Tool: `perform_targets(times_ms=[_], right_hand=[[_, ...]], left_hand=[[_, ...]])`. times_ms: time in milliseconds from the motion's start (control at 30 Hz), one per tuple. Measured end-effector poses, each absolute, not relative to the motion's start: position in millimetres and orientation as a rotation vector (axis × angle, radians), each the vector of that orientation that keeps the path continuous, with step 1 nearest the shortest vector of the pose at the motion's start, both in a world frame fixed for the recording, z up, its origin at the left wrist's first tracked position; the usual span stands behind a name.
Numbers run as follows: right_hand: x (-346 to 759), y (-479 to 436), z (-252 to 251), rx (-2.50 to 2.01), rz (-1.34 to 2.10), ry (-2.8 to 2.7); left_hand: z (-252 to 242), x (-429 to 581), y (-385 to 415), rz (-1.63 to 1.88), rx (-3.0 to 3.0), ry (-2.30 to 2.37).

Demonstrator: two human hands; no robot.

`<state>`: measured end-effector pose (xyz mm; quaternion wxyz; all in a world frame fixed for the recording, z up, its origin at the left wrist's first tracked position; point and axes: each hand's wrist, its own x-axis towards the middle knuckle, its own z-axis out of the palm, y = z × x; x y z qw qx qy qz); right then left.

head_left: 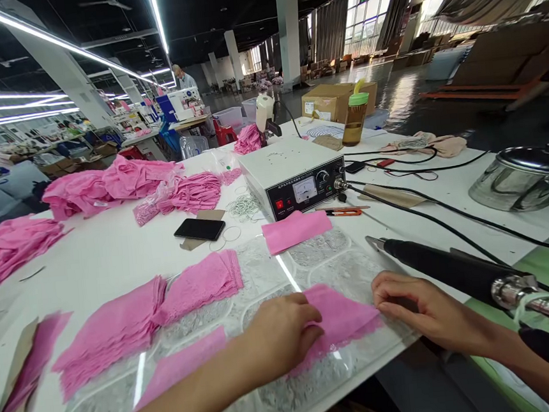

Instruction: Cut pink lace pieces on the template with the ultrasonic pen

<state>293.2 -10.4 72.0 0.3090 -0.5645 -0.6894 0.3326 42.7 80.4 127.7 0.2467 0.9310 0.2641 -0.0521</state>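
The right hand [420,305] pinches the three-o'clock corner of a pink cloth [342,315] lying near the front edge of the desk [115,252]; the left hand [282,333] curls over its nine-o'clock side, though whether it grips I cannot tell. From that cloth, a flat pink piece [297,231] lies at eleven o'clock, a black-handled tool [446,271] between two and three.

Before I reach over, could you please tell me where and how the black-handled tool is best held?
Probably by the middle of its black barrel, taken from above and the near side by the right hand, once that lets go of the pink cloth. The long, rounded barrel lies slantwise, its metal tip pointing left and away, so a grip there would stay behind the tip.
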Motion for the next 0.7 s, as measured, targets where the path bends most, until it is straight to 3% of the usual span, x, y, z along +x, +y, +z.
perform_targets(times_ms=[300,700], right_hand=[[289,-7,67,-1.409,0.786,-1.778],[285,-7,46,-1.347,0.671,-1.692]], left_hand=[[101,110,68,-0.003,2.439,0.762],[89,114,71,0.108,2.254,0.771]])
